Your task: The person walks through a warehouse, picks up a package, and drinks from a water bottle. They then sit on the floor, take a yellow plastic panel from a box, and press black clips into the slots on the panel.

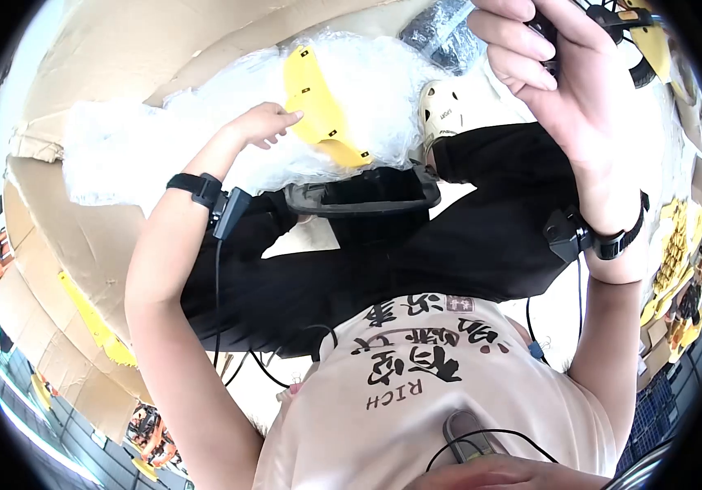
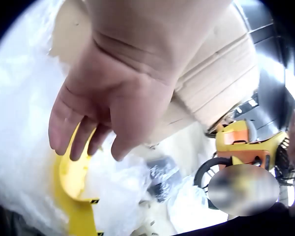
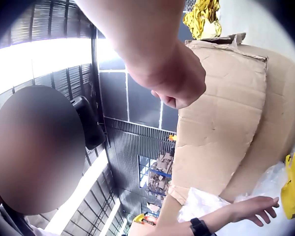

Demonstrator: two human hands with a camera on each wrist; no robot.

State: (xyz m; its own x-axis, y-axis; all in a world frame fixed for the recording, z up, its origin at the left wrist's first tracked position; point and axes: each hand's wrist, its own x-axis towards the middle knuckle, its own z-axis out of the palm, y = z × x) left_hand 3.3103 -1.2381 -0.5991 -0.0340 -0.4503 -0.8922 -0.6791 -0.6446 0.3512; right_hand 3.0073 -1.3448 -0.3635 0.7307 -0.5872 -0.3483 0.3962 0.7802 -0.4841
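Observation:
A curved yellow piece (image 1: 312, 114) with small black marks lies on clear plastic wrap (image 1: 375, 90) in the head view. My left hand (image 1: 265, 124) is at its left edge, fingers relaxed and holding nothing; whether it touches the piece I cannot tell. The left wrist view has this hand (image 2: 110, 98) palm in sight, the yellow piece (image 2: 81, 211) beyond the fingertips. Raised at the upper right, my right hand (image 1: 563, 82) curls its fingers round a small dark object (image 1: 542, 33), mostly hidden. In the right wrist view the right hand (image 3: 179, 81) looks closed, its inside hidden.
Large cardboard (image 1: 89, 237) stands around the left side. A black bin (image 1: 367, 196) is between the knees, and a white shoe (image 1: 447, 110) rests beside the wrap. Another yellow piece (image 1: 93, 318) lies at the left. An orange and yellow vehicle (image 2: 250, 145) stands farther off.

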